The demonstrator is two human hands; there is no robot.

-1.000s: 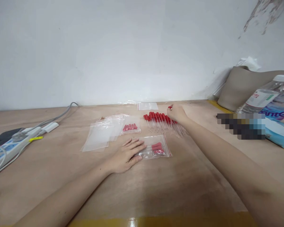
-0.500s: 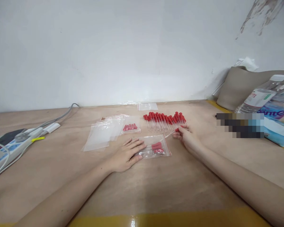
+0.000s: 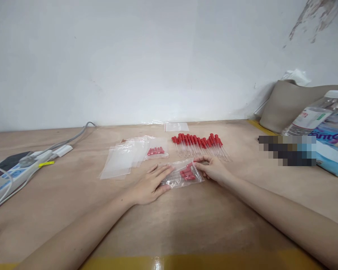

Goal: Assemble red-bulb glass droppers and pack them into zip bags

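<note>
A clear zip bag [image 3: 176,182] lies on the table with several red-bulbed droppers [image 3: 187,173] inside. My left hand [image 3: 152,183] rests flat over its left part, fingers spread. At the bag's right-hand mouth, my right hand [image 3: 211,168] pinches the red bulb of a dropper [image 3: 190,164], whose stem lies within the bag. The fingers partly hide that bulb. Behind the bag lies a row of loose droppers [image 3: 197,142] with red bulbs and clear stems. A filled bag [image 3: 157,151] of red-bulbed droppers sits beside a fan of flat clear bags [image 3: 118,163].
Another flat bag [image 3: 177,127] lies by the wall. On the left are a power strip [image 3: 19,170] with cables and a dark phone-like object [image 3: 12,162]. A plastic bottle [image 3: 310,116], a grey-brown container [image 3: 278,107] and a blue tissue pack [image 3: 334,159] stand at the right.
My right hand has moved left and nearer, bringing the dropper from beside the row into the bag's mouth. My left hand stays on the bag.
</note>
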